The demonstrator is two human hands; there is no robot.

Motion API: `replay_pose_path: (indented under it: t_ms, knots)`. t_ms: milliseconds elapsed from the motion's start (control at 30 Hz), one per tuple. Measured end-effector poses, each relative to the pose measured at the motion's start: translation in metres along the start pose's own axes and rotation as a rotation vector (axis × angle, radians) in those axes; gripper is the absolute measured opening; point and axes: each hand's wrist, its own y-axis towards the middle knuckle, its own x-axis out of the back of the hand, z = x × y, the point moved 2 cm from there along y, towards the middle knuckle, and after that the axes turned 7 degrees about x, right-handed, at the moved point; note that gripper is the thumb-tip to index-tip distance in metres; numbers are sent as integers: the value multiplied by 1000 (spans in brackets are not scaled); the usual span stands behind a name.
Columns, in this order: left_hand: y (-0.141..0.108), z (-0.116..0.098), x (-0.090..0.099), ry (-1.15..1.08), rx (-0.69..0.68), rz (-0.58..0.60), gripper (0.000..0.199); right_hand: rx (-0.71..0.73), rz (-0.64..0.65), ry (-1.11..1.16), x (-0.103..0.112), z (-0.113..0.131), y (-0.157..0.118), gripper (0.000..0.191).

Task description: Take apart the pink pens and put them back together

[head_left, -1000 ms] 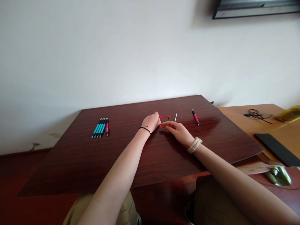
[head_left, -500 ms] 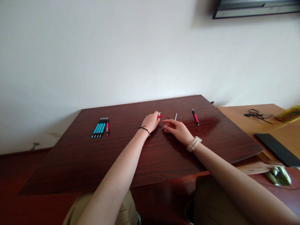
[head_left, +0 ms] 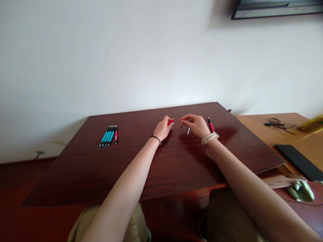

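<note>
My left hand (head_left: pixel 163 128) is closed on a red pen barrel (head_left: pixel 171 122) over the middle of the dark table (head_left: pixel 141 161). To its right, my right hand (head_left: pixel 195 124) has its thumb and fingertips pinched together at a small red piece (head_left: pixel 182 125). A thin white refill (head_left: pixel 188 130) lies just below the fingers of my right hand. Beyond that hand lies a red and black pen (head_left: pixel 211 124), partly covered by the wrist. Several blue pens (head_left: pixel 108 136) lie in a row at the left, with a red pen (head_left: pixel 116 135) beside them.
A lighter wooden table (head_left: pixel 275 134) adjoins at the right, holding a black cable (head_left: pixel 277 123), a dark flat object (head_left: pixel 299 162) and a yellow packet (head_left: pixel 313 124). A wall stands behind. Green cloth (head_left: pixel 300 190) is at the lower right.
My right hand has moved up and its fingertips have come together at the small red piece. The red barrel in my left hand has turned and now points up to the right.
</note>
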Motion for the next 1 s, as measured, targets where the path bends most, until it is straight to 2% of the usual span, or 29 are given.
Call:
replay_pose_path:
  t_ms: [233, 400, 700, 900, 1000]
  knots:
    - [1, 1, 2, 85, -6, 15, 16, 146, 70, -433, -16, -6, 8, 13]
    - [-4, -6, 2, 235, -55, 67, 20, 173, 131, -599, -25, -12, 4, 20]
    - [-8, -14, 4, 380, -45, 98, 22, 171, 151, -637, -28, -18, 0, 25]
    - [-7, -11, 2, 320, -41, 70, 21, 171, 135, -638, -30, -19, 0, 27]
    - [-5, -7, 4, 223, -13, 18, 20, 184, 132, -631, -28, -18, 0, 30]
